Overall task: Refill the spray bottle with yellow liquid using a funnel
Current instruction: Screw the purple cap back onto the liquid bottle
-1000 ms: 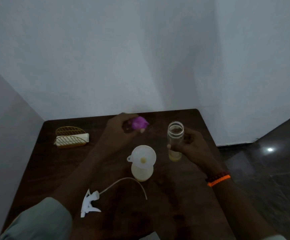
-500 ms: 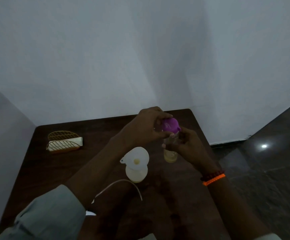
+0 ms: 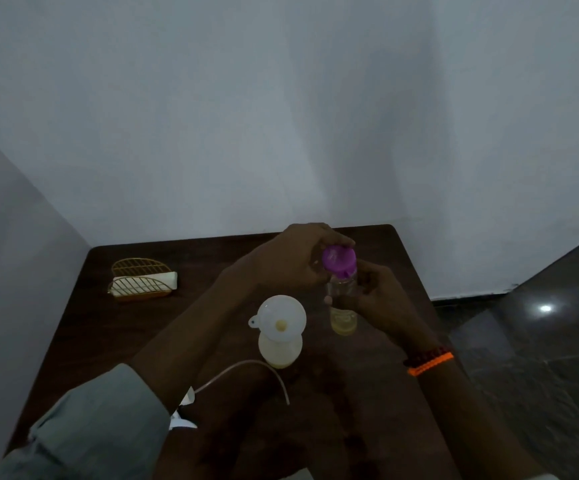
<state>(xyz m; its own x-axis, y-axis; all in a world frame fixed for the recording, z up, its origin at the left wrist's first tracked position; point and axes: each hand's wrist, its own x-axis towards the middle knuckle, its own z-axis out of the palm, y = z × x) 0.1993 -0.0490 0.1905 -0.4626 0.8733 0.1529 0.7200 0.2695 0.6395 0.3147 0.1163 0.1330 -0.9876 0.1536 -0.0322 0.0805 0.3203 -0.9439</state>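
A clear glass bottle [image 3: 342,299] with a little yellow liquid at its bottom stands on the dark wooden table [image 3: 135,344]. My right hand [image 3: 376,299] grips its side. My left hand [image 3: 295,263] holds a purple cap [image 3: 338,258] on the bottle's mouth. To the left stands the translucent spray bottle [image 3: 280,351], holding yellow liquid, with a white funnel [image 3: 281,318] seated in its neck. The white spray trigger head [image 3: 182,415] with its curved dip tube [image 3: 246,367] lies on the table, partly hidden under my left forearm.
A gold wire napkin holder [image 3: 142,284] with white napkins sits at the table's back left. White walls close the corner behind and to the left. The table's right edge drops to a dark tiled floor [image 3: 540,341].
My left hand carried the purple cap from the table's middle over to the glass bottle and set it on the mouth. My right hand kept hold of the bottle.
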